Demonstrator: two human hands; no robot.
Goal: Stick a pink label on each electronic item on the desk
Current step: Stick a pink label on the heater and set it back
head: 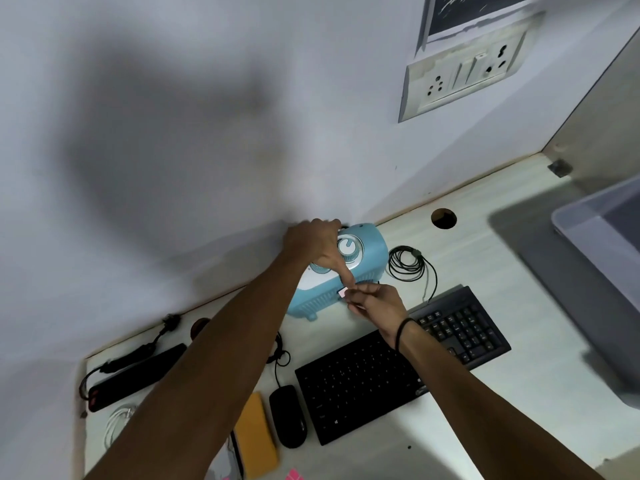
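Observation:
A light blue device with a white dial (367, 258) stands at the back of the desk against the wall. My left hand (317, 245) rests on its top, index finger pointing down its front face. My right hand (375, 304) pinches a small pink label (343, 292) against the ribbed front of the device. Nearer me lie a black keyboard (398, 368), a black mouse (289, 415), a black power strip (138, 375) and a yellow phone-sized item (256, 438). Pink label sheets (294, 475) peek in at the bottom edge.
A coiled black cable (408, 265) lies right of the blue device. A grey plastic bin (602, 237) stands at the right. A cable hole (444, 218) is cut in the desk (485, 244) near the wall. A socket panel (460, 81) is on the wall.

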